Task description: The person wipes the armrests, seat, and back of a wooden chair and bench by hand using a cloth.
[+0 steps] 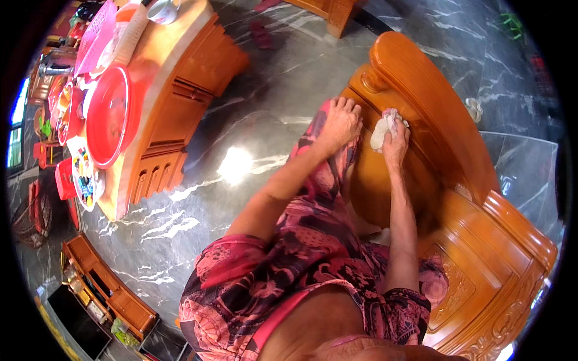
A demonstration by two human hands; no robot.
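A crumpled white cloth [382, 130] is bunched in my right hand [395, 142], which presses it against the inner side of the wooden armrest panel [415, 147]. My fingers wrap over the cloth's right part. My left hand [344, 122] rests on my patterned trouser leg near the knee, its fingers bent and no object visible in it; what lies under the palm is hidden. Beyond the cloth rises the broad, curved armrest top [430, 99] of the polished orange-brown wooden seat. The carved backrest [481, 265] stands to the right of my body.
On the left, a wooden cabinet [174, 129] bears a red basin [108, 117], a pink basket [96, 39] and a white cup [162, 11]. A low television cabinet [108, 286] stands lower left. Grey marble floor [259, 96] lies between. A white bundle [474, 109] sits beyond the armrest.
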